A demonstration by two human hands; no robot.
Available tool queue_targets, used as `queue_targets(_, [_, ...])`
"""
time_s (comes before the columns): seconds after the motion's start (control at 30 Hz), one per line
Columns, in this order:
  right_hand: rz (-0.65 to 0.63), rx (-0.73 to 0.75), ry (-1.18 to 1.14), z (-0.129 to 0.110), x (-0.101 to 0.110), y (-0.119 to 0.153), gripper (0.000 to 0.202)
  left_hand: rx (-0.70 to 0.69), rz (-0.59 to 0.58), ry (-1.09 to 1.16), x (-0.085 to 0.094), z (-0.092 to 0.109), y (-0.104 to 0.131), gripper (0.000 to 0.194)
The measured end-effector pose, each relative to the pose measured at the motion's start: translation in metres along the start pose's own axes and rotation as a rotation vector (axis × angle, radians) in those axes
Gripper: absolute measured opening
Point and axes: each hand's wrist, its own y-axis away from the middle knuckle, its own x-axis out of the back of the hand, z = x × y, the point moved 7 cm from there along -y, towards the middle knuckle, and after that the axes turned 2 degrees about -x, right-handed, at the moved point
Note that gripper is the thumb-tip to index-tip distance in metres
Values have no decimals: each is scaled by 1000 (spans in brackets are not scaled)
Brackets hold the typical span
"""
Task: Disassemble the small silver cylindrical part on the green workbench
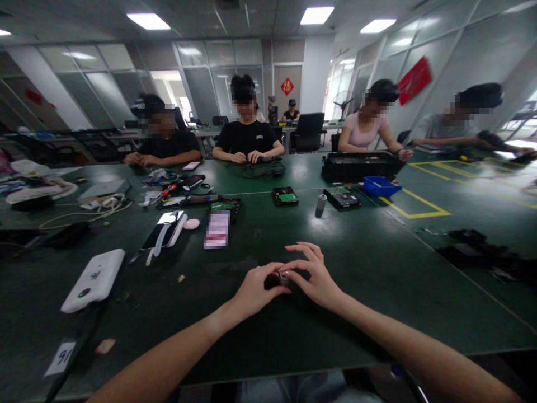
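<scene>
A small grey metal cylinder (284, 278) is between my two hands, just above or on the green table; its lower part is partly hidden by fingers. My left hand (257, 286) pinches it from the left with thumb and forefinger. From the right, my right hand (314, 278) has its thumb and forefinger on the upper end, while its other fingers are spread outward. A similar silver cylinder (321, 202) stands upright farther back, beside a hard drive (343, 197). Another hard drive with a green circuit board (286, 195) lies to its left.
On the left are a white case marked 91 (93, 281), a phone with a lit screen (217, 228), a watch strap (161, 240), tools and cables. Behind stand a blue tray (381, 186) and a black housing (363, 166). Several people sit across the table (377, 268).
</scene>
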Motion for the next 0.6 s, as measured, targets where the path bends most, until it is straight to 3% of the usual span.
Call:
queue_targets(0.17, [69, 46, 38, -3, 6, 1, 13, 13, 0, -2, -1, -4, 0, 44])
queue_targets(0.6, [23, 63, 59, -5, 6, 0, 11, 6, -14, 47, -2, -3, 0, 43])
